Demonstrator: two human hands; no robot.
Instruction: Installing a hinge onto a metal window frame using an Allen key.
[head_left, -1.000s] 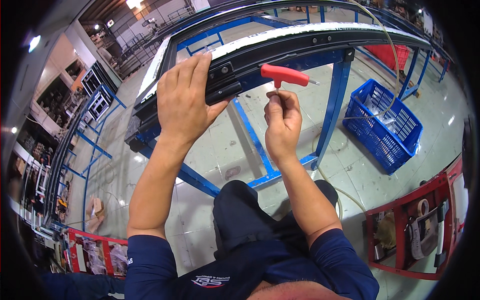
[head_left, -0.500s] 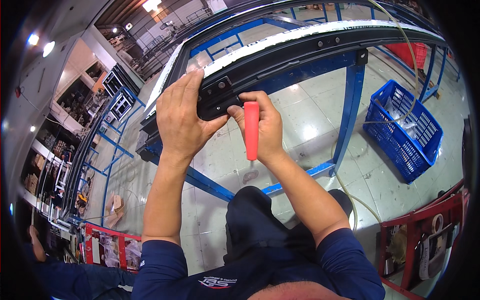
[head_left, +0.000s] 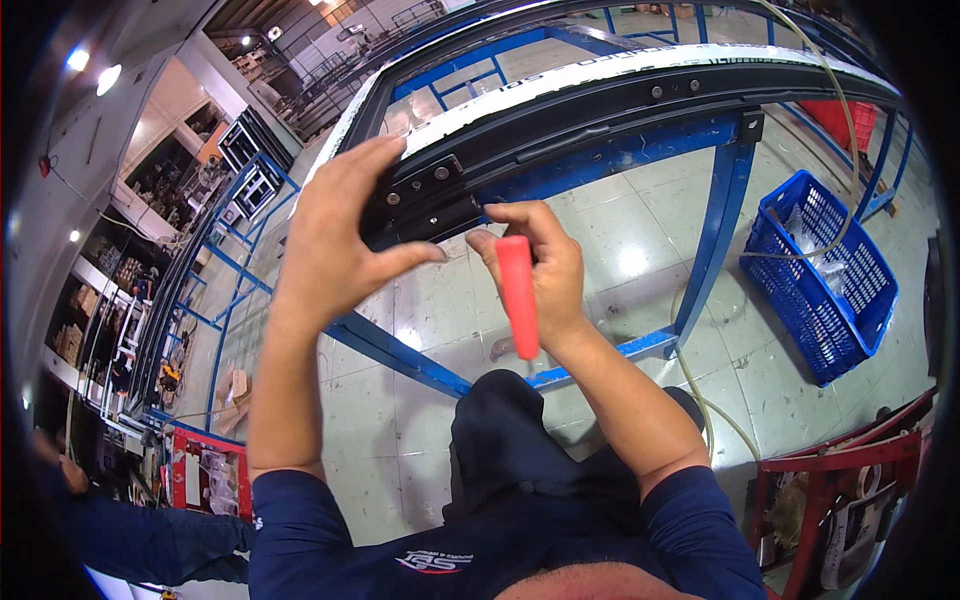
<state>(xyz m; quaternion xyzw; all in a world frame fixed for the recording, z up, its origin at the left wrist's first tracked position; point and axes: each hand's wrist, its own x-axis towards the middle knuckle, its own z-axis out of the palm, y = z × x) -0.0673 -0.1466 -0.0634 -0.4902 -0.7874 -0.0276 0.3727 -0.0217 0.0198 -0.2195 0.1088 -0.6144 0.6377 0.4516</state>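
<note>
A black metal frame [head_left: 600, 108], with white film along its top, lies on a blue steel stand [head_left: 722, 195]. At its near left corner is a small black plate [head_left: 425, 185] with screws. My left hand [head_left: 325, 240] is open beside that corner, thumb spread wide, fingertips close to the frame's upper edge; whether they touch it I cannot tell. My right hand [head_left: 560, 275] is closed around a red-handled tool [head_left: 517, 300], just right of the corner and below the frame. The handle points toward me, and the tool's working end is hidden.
A blue plastic basket [head_left: 800, 310] with clear bags stands on the floor at the right. A red crate [head_left: 840, 122] is behind it. A pale hose [head_left: 850, 160] hangs there. A red rack [head_left: 800, 490] is at lower right. Another person [head_left: 150, 530] is at lower left.
My left hand has come away from the corner plate, moving left with its thumb opened out. My right hand and the red-handled tool have drawn slightly back toward me.
</note>
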